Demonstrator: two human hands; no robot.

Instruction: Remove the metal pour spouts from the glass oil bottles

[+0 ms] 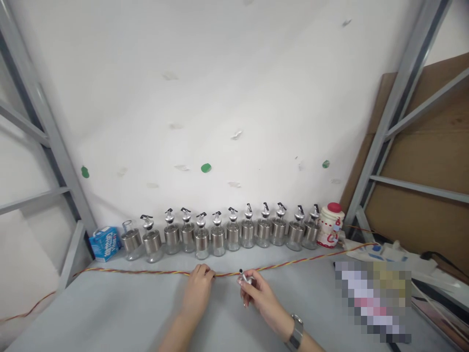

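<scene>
At three o'clock from our curled left hand (200,287), whose grip we couldn't tell, our right hand (262,296) pinched a metallic pourer spout (244,276), apparently low down to leave its dark tip clear. At ten o'clock stood a spoutless glass bottle (131,240).

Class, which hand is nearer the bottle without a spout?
Left. The left hand is in front and to the right of that bottle; the right hand, holding a metal piece, is farther right.
</scene>
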